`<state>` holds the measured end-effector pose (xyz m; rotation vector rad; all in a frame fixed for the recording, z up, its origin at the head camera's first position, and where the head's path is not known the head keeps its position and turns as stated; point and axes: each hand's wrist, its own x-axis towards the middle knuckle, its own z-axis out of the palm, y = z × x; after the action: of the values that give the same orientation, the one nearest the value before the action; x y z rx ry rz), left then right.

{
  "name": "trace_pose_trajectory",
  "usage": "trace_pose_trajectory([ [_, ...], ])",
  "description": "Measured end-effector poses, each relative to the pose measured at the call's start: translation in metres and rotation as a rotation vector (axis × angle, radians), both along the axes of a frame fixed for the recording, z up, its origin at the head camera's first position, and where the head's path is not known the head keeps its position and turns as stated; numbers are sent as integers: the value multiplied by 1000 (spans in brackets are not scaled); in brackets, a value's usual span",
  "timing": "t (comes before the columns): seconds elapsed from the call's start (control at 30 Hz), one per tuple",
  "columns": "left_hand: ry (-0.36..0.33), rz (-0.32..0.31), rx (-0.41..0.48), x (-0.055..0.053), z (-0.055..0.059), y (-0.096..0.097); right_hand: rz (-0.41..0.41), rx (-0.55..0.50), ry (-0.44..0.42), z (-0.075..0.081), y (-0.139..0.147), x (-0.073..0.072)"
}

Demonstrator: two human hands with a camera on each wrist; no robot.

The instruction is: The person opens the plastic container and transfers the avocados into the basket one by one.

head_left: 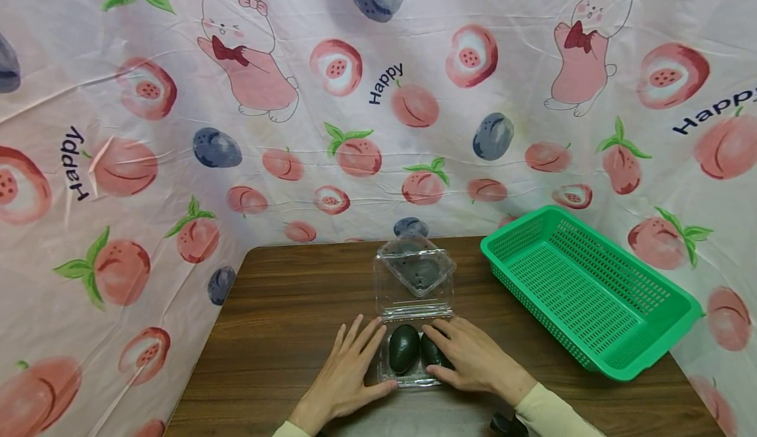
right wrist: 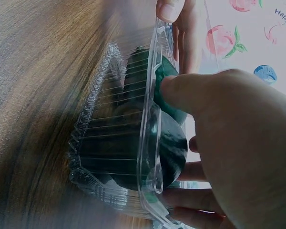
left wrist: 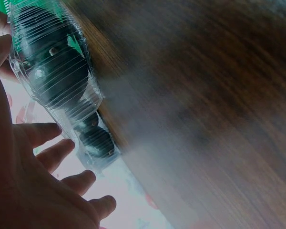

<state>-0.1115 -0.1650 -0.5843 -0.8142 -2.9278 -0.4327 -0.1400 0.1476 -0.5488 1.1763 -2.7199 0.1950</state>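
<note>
Two dark green avocados lie side by side in a clear plastic clamshell box at the table's front middle. Its clear lid stands raised at the back. The left avocado shows whole, while the right avocado is partly covered by my right hand. That hand spans the box's right side, fingers spread toward the hinge and thumb at the front; in the right wrist view the thumb overlaps an avocado. My left hand rests at the box's left rim, fingers straight and spread.
A green perforated plastic basket stands at the right of the brown wooden table. Cloth printed with peaches and rabbits hangs behind and on both sides. A small black object sits near my right wrist.
</note>
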Motion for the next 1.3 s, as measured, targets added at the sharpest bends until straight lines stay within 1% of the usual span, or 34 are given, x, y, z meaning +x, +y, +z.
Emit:
trace_pose_trajectory([
  [0.1,-2,-4,-1,-1,0,-1,16,-4,-10,0,-2,-2],
  [0.3,-12,-9,7,-4,1,-2,40,-4,-70,2,-5,-7],
  [0.57,-16,-5,8,-3,2,-2,65,2,-141,5,-8,-13],
  [0.9,-34,-6,25,-3,2,-2,79,20,-153,5,-10,-16],
  [1.3,-32,-3,29,-3,2,-2,75,23,-171,3,-12,-20],
])
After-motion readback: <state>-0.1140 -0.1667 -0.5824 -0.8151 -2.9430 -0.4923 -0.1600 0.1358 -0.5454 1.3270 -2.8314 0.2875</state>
